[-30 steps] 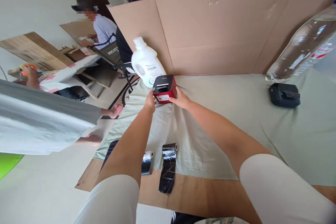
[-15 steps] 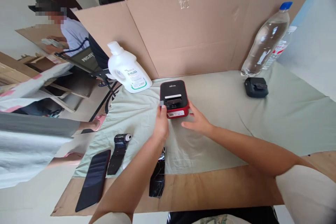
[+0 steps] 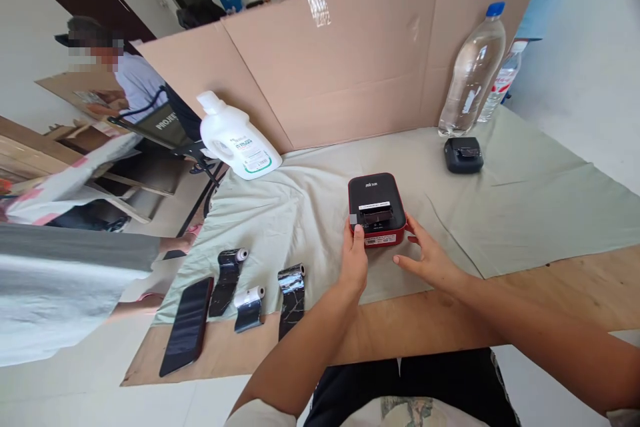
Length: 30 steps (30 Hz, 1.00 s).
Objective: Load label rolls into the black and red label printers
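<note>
While both of your hands close on the small red-and-black printer [image 3: 376, 209], it sits flat on the pale green cloth [image 3: 525, 200] covering the desk [image 3: 560, 287]. Left hand [image 3: 354, 261]: the grip holds the printer's left near corner, thumb up against the side by a small grey tab. Right hand [image 3: 431, 260]: fingers spread, tips touching the printer's right near edge; a loose grip, more a steadying touch than a clench.

Left of your left grip, along the cloth's near edge: three dark film rolls [image 3: 291, 288] part unwound, lying side by side, then a black phone [image 3: 187, 324] flat on the cardboard sheet [image 3: 150, 363] furthest left.

Beyond the grip and to the left: a white detergent bottle [image 3: 239, 141], upright, near the cardboard screen [image 3: 350, 60] that stands along the far side.

Beyond the grip and to the right: a second small black device [image 3: 463, 155] on the cloth, well apart from the printer, just in front of a clear water bottle [image 3: 473, 77] with a blue cap; a smaller bottle [image 3: 503, 83] stands behind that.

Far left, off the desk: a seated person [image 3: 135, 83] at another work surface.
</note>
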### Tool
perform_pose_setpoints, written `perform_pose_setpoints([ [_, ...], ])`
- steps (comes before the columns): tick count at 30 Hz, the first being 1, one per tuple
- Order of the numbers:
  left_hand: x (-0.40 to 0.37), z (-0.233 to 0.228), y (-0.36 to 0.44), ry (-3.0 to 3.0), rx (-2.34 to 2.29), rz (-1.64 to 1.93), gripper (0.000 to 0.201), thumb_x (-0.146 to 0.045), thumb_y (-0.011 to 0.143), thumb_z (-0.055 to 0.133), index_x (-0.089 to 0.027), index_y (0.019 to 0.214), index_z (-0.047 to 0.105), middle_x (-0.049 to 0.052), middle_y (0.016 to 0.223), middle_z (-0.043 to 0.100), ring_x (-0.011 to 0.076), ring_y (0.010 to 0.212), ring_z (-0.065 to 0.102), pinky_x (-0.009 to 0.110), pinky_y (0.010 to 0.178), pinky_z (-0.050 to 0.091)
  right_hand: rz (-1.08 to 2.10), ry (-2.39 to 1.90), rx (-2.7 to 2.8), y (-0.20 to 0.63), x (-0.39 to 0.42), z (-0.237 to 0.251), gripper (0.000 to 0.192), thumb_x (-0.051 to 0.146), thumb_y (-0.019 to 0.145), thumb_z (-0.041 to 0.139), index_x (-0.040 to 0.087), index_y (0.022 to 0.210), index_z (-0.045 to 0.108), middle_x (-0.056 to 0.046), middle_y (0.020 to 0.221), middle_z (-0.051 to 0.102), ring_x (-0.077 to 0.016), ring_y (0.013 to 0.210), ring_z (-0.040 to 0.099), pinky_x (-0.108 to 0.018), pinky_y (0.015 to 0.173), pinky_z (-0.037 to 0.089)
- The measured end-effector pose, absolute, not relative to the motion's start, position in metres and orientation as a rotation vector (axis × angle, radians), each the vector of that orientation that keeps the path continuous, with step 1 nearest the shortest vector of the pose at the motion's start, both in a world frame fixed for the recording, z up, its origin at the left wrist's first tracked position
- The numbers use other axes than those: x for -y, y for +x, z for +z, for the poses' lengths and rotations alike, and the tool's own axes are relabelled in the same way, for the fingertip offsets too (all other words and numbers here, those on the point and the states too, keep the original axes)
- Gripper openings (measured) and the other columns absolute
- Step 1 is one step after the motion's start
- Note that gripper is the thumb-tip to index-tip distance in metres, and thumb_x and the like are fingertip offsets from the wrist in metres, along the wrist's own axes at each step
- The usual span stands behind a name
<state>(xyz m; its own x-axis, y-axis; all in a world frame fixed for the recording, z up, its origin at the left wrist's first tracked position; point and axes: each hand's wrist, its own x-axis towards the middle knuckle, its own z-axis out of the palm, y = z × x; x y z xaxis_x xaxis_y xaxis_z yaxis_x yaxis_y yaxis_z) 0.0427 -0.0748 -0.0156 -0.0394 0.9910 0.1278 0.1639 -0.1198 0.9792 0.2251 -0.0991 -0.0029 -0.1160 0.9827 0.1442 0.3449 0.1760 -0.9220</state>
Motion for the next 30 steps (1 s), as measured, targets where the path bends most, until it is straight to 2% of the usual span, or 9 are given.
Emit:
perform_pose_setpoints([
  [3,0.065,-0.006,0.039,1.164,-1.347,1.258,0.055,-0.060,0.098,0.035,-0.030,0.143,0.041,0.007,0.153,0.046,0.0219,0.142,0.043,0.038,0.114,0.041,0.663,-1.305,1.682,0.222,0.089,0.011,0.083,0.053,0.083,0.066,0.027,0.152,0.028,-0.014,0.156,0.038,-0.0335,0.143,0.039,-0.059,0.111,0.042],
  [5,0.052,0.002,0.037,0.993,-1.309,1.345,0.056,-0.058,0.094,0.046,-0.029,0.141,0.044,0.006,0.156,0.042,0.0232,0.144,0.039,0.037,0.116,0.039,0.395,-1.234,1.729,0.216,0.077,0.020,0.065,0.051,0.088,0.060,0.024,0.145,0.040,-0.015,0.154,0.040,-0.0331,0.142,0.039,-0.059,0.112,0.039],
  [8,0.031,0.011,0.035,0.797,-1.093,1.433,0.060,-0.041,0.082,0.064,-0.028,0.139,0.050,0.004,0.154,0.044,0.0248,0.146,0.036,0.036,0.117,0.035,0.054,-1.054,1.769,0.204,0.060,0.024,0.029,0.041,0.092,0.056,0.022,0.113,0.062,-0.014,0.144,0.049,-0.0325,0.137,0.043,-0.057,0.111,0.040],
  [11,0.016,0.013,0.032,0.756,-0.855,1.384,0.070,-0.022,0.067,0.064,-0.026,0.136,0.054,0.003,0.146,0.053,0.0261,0.140,0.043,0.037,0.114,0.037,-0.131,-0.942,1.744,0.194,0.051,0.014,0.010,0.032,0.088,0.061,0.022,0.088,0.063,-0.012,0.132,0.056,-0.0323,0.132,0.048,-0.054,0.107,0.044],
  [16,0.009,0.007,0.028,0.809,-0.764,1.371,0.076,-0.016,0.058,0.059,-0.027,0.133,0.056,0.002,0.142,0.057,0.0259,0.135,0.047,0.035,0.107,0.042,-0.156,-0.916,1.713,0.189,0.051,-0.003,0.006,0.027,0.086,0.063,0.021,0.088,0.062,-0.012,0.130,0.057,-0.0326,0.129,0.050,-0.054,0.105,0.045],
  [24,0.006,0.002,0.026,0.926,-0.826,1.378,0.090,-0.015,0.057,0.059,-0.034,0.144,0.042,0.000,0.155,0.041,0.0244,0.140,0.041,0.032,0.104,0.044,-0.185,-0.906,1.727,0.189,0.050,-0.003,0.010,0.026,0.085,0.062,0.021,0.092,0.057,-0.014,0.132,0.055,-0.0346,0.131,0.049,-0.056,0.102,0.047],
  [27,0.007,0.002,0.027,0.938,-0.823,1.370,0.088,-0.016,0.059,0.059,-0.033,0.144,0.042,0.001,0.157,0.039,0.0251,0.140,0.041,0.032,0.103,0.045,-0.173,-0.892,1.735,0.190,0.049,-0.002,0.011,0.026,0.085,0.062,0.022,0.094,0.056,-0.014,0.131,0.057,-0.0340,0.129,0.051,-0.055,0.100,0.048],
  [30,0.008,0.001,0.029,0.964,-0.815,1.343,0.079,-0.022,0.064,0.060,-0.029,0.141,0.046,0.004,0.151,0.047,0.0267,0.134,0.048,0.036,0.103,0.046,-0.135,-0.849,1.756,0.192,0.046,-0.004,0.021,0.030,0.087,0.062,0.023,0.105,0.055,-0.013,0.120,0.062,-0.0302,0.115,0.060,-0.053,0.094,0.051],
])
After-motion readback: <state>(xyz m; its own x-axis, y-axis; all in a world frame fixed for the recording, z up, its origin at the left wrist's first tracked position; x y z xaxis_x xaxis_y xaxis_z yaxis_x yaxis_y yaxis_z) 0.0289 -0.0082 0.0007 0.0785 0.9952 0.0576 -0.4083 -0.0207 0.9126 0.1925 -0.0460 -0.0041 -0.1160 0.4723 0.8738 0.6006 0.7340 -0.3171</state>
